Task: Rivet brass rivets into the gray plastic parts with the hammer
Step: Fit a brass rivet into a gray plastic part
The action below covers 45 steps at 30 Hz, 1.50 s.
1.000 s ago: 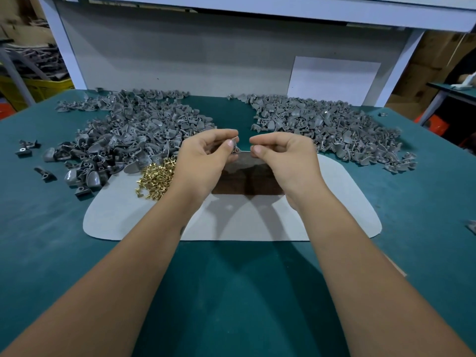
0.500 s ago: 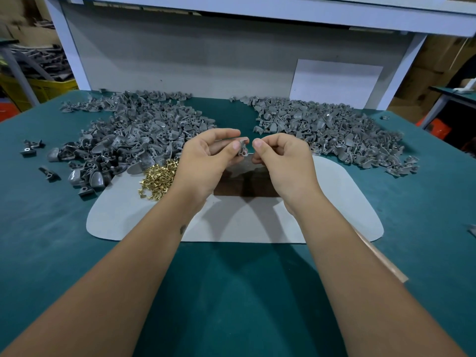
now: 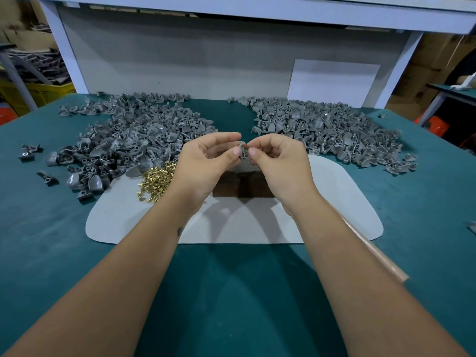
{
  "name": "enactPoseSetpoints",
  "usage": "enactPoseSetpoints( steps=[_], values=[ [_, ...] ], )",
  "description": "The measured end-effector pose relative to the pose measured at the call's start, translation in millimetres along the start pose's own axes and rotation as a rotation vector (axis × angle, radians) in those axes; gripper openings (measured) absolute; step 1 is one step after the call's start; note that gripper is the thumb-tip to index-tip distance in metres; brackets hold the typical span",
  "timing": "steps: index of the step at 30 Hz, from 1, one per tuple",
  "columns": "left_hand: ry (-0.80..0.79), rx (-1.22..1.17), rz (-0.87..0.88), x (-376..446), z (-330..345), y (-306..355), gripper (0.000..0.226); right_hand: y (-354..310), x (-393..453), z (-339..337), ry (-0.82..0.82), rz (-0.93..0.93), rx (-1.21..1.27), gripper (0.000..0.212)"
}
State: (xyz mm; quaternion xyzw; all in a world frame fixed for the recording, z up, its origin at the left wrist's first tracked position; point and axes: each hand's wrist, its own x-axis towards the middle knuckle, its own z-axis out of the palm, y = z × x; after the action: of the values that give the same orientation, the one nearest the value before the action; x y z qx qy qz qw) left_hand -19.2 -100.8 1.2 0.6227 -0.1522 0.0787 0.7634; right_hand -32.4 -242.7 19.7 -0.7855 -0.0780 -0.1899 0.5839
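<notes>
My left hand (image 3: 206, 163) and my right hand (image 3: 280, 161) meet above a dark wooden block (image 3: 242, 186) and pinch one small gray plastic part (image 3: 243, 150) between thumbs and fingertips. A small heap of brass rivets (image 3: 157, 180) lies on the pale mat (image 3: 334, 202) just left of my left wrist. Two big heaps of gray plastic parts spread behind, one at the left (image 3: 128, 140), one at the right (image 3: 329, 132). A wooden handle (image 3: 381, 256), probably the hammer's, pokes out from under my right forearm; its head is hidden.
The green table (image 3: 51, 240) holds a few stray dark gray parts (image 3: 28, 153) at the far left. A gray back panel (image 3: 180, 60) with white uprights closes the rear. A yellow crate (image 3: 38, 91) stands off the table at the left.
Both hands have drawn together on the gray part and lifted slightly. The camera has shifted a little; the wooden handle now shows beside my right forearm.
</notes>
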Motion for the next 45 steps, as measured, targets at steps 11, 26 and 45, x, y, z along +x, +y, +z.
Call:
enactPoseSetpoints(
  steps=[11, 26, 45],
  values=[
    [-0.014, 0.075, -0.011, 1.6, -0.6, -1.7, 0.029, 1.8, 3.3, -1.4, -0.018, 0.015, -0.072, 0.027],
    [-0.033, 0.024, -0.01, 2.6, -3.5, -3.5, 0.027, 2.3, 1.6, 3.9, -0.038, -0.024, -0.175, 0.01],
    [-0.047, 0.021, -0.03, 1.8, -3.7, -0.4, 0.027, -6.4, -0.4, -7.0, -0.06, -0.108, -0.303, 0.006]
  ],
)
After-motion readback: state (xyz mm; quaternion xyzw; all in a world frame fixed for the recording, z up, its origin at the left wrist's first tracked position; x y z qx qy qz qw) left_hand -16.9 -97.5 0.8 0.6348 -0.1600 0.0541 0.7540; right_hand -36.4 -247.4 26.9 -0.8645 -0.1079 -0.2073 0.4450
